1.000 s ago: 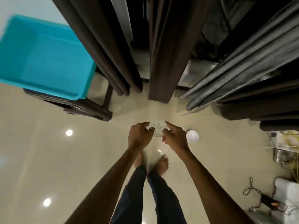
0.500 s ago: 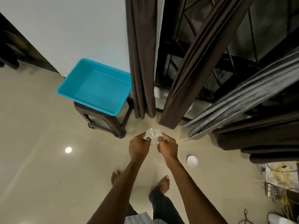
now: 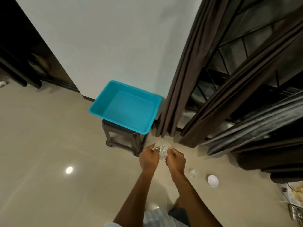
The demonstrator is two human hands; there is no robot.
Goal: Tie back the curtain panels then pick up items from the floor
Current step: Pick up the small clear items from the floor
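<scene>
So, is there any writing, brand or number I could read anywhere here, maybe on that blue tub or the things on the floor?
No text can be read here.
Blue tub: plain, no label showing.
Clear glass item held in the left hand and right hand: no markings visible.
White bowl on the floor: blank.
Printed papers at the right edge: some print, too blurred and small to read.

Two bare forearms, no sleeves down to either wrist. Left hand (image 3: 149,158) wears a ring, silver-looking, on one finger; right hand (image 3: 175,159) bare. Below the hands: pale striped garment edge, dark trouser leg, one bare foot, blurred.
</scene>
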